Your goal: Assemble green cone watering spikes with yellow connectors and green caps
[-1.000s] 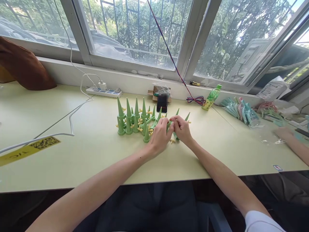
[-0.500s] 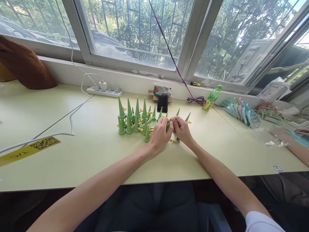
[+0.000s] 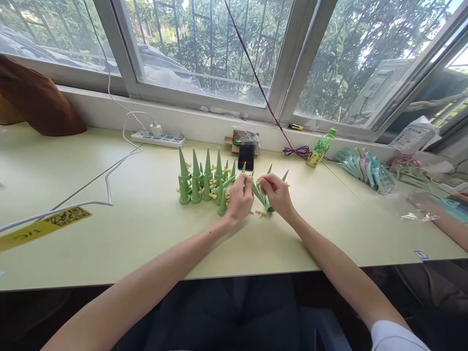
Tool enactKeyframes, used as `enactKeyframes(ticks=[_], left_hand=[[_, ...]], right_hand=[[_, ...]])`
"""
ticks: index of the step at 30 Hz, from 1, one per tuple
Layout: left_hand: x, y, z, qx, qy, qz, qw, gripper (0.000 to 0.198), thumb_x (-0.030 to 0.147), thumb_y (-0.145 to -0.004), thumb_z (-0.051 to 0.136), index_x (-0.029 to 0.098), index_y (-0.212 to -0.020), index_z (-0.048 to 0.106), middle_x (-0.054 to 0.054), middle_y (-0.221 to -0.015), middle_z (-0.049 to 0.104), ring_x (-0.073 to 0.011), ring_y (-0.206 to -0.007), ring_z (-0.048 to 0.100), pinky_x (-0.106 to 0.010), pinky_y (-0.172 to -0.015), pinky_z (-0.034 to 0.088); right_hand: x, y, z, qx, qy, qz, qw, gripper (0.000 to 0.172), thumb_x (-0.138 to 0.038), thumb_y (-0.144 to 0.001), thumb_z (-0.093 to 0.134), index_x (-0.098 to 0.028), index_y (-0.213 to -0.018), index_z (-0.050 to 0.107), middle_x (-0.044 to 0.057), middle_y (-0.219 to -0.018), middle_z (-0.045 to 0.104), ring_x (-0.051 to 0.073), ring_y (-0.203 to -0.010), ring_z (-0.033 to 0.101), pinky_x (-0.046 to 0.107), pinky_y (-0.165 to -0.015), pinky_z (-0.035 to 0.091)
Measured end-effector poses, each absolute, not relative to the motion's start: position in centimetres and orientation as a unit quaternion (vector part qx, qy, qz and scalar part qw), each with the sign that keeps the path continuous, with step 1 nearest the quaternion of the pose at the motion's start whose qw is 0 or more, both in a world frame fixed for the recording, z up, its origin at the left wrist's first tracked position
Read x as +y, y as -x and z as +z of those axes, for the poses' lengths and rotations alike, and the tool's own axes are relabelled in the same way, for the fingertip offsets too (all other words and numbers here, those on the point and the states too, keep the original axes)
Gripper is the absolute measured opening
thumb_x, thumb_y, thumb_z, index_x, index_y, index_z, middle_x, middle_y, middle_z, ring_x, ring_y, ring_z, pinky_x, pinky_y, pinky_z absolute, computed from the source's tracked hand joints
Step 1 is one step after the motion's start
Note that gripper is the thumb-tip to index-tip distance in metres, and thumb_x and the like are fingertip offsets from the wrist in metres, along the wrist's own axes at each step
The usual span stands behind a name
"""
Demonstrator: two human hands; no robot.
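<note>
Nearby, a yellow peg (image 3: 261,213) lay on the tabletop (image 3: 204,248). Just beyond, the left hand (image 3: 240,197) and right hand (image 3: 278,193) had curled fingers, their grip impossible to tell, with green cones (image 3: 195,193) beside and between them and a phone (image 3: 246,157) farther back.

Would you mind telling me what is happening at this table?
A person has the left hand and right hand among green cones. Both have their fingers drawn together, but what, if anything, they hold is hard to tell. Many cones stand upright to the left, and a yellow peg lies on the table between the forearms.
</note>
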State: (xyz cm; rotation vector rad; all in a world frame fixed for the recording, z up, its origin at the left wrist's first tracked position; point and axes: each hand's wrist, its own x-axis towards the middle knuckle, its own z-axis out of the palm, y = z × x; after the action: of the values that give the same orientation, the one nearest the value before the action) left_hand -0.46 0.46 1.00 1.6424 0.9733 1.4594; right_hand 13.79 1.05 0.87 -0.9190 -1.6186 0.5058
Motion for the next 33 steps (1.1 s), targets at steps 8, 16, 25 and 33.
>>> enactKeyframes(ticks=[8,16,25,33], left_hand=[[0.44,0.36,0.98,0.362,-0.599,0.561,0.442,0.028,0.042,-0.1,0.039,0.023,-0.08,0.038,0.008,-0.047,0.04,-0.009,-0.039,0.039,-0.021,-0.043,0.03],[0.37,0.36,0.99,0.357,-0.605,0.563,0.436,0.029,0.042,-0.1,0.04,0.023,-0.079,0.038,0.008,-0.047,0.04,-0.0084,-0.039,0.039,-0.02,-0.042,0.03],[0.39,0.5,0.81,0.371,-0.61,0.563,0.416,0.024,0.043,-0.099,0.042,0.023,-0.086,0.042,0.009,-0.047,0.039,-0.0087,-0.038,0.039,-0.02,-0.04,0.027],[0.19,0.47,0.89,0.362,-0.585,0.567,0.453,0.028,0.046,-0.098,0.043,0.024,-0.082,0.041,0.009,-0.044,0.04,-0.0088,-0.035,0.036,-0.02,-0.038,0.026]], right_hand=[[0.87,-13.78,1.13,-0.713,0.375,0.198,0.558,0.02,-0.037,-0.096,0.055,-0.02,-0.098,0.066,0.005,-0.091,0.06,0.012,-0.065,0.057,0.028,-0.062,0.05],[1.46,-13.95,0.46,-0.702,0.369,0.222,0.567,0.013,-0.032,-0.092,0.06,-0.02,-0.097,0.063,0.003,-0.085,0.062,0.012,-0.063,0.058,0.028,-0.061,0.05],[1.45,-13.99,0.49,-0.696,0.358,0.237,0.575,0.01,-0.03,-0.09,0.063,-0.021,-0.089,0.06,0.0,-0.078,0.059,0.012,-0.063,0.058,0.028,-0.06,0.049],[1.55,-14.06,0.63,-0.709,0.347,0.234,0.567,0.008,-0.028,-0.091,0.061,-0.02,-0.088,0.062,0.0,-0.079,0.058,0.012,-0.064,0.057,0.028,-0.061,0.048]])
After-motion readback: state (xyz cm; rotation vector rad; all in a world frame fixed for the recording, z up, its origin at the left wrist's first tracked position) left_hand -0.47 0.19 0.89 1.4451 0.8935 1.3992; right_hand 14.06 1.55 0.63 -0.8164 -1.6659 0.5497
